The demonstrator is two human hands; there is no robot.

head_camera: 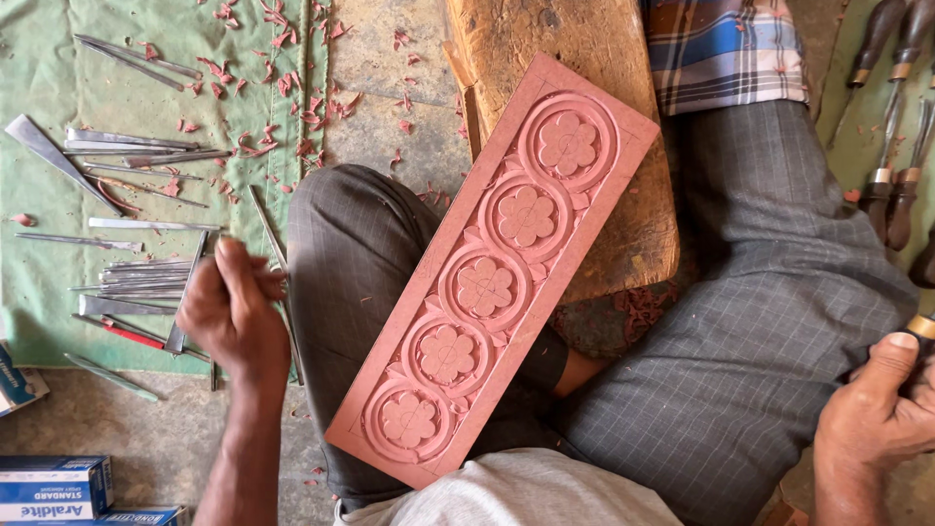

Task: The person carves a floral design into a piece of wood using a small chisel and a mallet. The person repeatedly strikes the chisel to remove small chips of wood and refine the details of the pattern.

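Observation:
A long pink carved panel (502, 268) with several round flower medallions lies slanted across my knee and a worn wooden block (623, 195). My left hand (232, 317) is out to the left over the green cloth, fingers closed on a thin steel chisel (265, 219) that slants past my knee. My right hand (877, 414) rests by my right thigh at the frame's edge, gripping a tool with a dark handle and a brass ferrule (921, 327); the rest of that tool is out of view.
Several bare steel chisels (136, 282) and pink wood shavings (282, 88) lie on the green cloth (58, 88) at left. Wooden-handled tools (891, 146) lie at the right edge. Blue and white boxes (54, 487) sit at the bottom left.

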